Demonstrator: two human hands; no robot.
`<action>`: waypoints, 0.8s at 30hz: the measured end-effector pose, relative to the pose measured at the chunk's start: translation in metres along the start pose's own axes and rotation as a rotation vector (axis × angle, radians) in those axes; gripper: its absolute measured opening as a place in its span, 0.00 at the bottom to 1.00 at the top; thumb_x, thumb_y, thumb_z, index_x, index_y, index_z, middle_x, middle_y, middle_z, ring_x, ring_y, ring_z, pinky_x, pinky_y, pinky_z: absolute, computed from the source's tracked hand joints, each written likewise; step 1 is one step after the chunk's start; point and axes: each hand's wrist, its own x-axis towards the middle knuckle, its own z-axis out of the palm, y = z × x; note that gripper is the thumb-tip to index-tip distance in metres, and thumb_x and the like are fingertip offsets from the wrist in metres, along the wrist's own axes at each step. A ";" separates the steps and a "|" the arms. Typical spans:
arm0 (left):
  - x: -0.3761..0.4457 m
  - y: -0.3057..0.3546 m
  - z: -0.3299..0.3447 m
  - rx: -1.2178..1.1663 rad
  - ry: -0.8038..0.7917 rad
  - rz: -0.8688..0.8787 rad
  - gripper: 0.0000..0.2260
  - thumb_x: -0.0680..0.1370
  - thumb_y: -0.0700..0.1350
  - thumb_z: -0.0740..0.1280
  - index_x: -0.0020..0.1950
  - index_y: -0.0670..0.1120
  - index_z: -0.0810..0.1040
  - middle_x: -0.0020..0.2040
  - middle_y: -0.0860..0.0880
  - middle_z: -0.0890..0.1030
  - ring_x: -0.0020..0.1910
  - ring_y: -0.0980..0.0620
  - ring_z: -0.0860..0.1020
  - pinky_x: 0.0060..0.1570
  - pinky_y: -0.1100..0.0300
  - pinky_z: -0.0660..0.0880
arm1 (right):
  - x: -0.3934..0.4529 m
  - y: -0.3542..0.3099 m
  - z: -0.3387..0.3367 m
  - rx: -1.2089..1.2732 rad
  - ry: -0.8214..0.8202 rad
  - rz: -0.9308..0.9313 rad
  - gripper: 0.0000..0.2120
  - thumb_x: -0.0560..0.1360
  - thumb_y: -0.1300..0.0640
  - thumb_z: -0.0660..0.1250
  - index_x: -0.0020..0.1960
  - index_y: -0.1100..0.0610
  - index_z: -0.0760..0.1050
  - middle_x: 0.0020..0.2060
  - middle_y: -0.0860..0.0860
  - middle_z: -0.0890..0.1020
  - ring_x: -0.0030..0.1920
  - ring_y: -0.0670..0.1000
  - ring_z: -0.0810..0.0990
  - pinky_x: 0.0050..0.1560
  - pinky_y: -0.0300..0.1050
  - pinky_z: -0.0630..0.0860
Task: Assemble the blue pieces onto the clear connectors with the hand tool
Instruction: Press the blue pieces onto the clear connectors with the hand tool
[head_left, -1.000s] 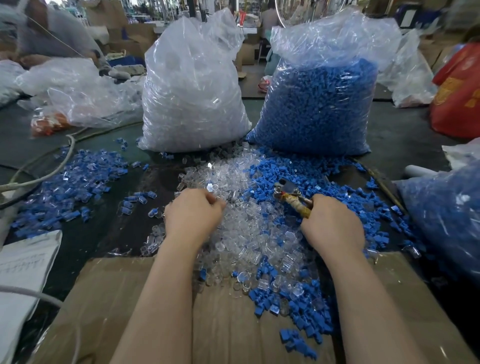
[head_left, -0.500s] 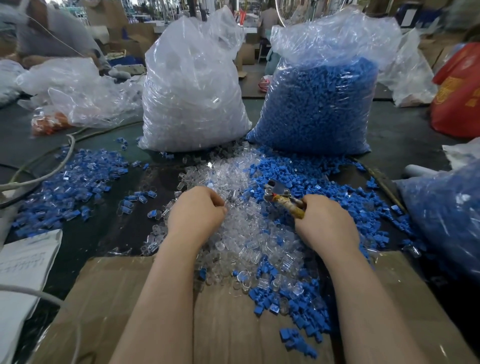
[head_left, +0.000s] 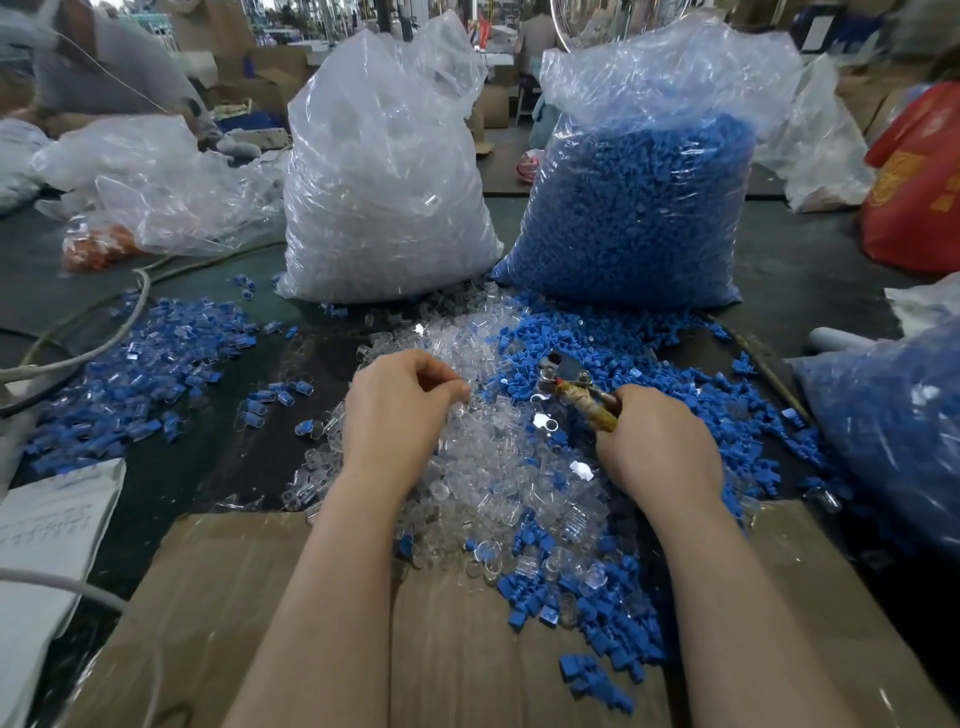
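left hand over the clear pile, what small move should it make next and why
Probably lift the left hand toward the hand tool that the right hand grips. Its fingers are curled at the clear connectors as if pinching one, though whether a piece is held cannot be told. The tool head lies close by, over the blue pieces.

Factory assy bench: bulk parts bags (head_left: 639, 208), cartons (head_left: 270, 67).
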 end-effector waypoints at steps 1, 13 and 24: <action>0.000 0.001 0.000 -0.036 0.019 0.004 0.05 0.72 0.51 0.76 0.38 0.54 0.83 0.32 0.57 0.81 0.33 0.61 0.78 0.33 0.66 0.70 | 0.001 0.000 0.000 0.022 0.013 0.010 0.07 0.74 0.53 0.67 0.41 0.51 0.69 0.32 0.49 0.74 0.31 0.50 0.71 0.28 0.43 0.63; -0.003 0.011 0.004 -0.394 -0.124 -0.055 0.04 0.72 0.41 0.76 0.43 0.50 0.84 0.36 0.56 0.84 0.37 0.61 0.81 0.38 0.71 0.77 | 0.003 -0.003 0.000 0.440 0.142 0.005 0.08 0.73 0.46 0.69 0.43 0.47 0.71 0.34 0.43 0.75 0.37 0.51 0.74 0.34 0.45 0.66; -0.005 0.013 0.010 -0.400 -0.171 -0.033 0.04 0.72 0.42 0.76 0.42 0.50 0.82 0.39 0.54 0.85 0.40 0.58 0.82 0.41 0.66 0.78 | 0.001 -0.008 0.000 0.602 0.122 -0.050 0.05 0.75 0.51 0.70 0.44 0.46 0.73 0.36 0.40 0.78 0.39 0.46 0.77 0.39 0.45 0.71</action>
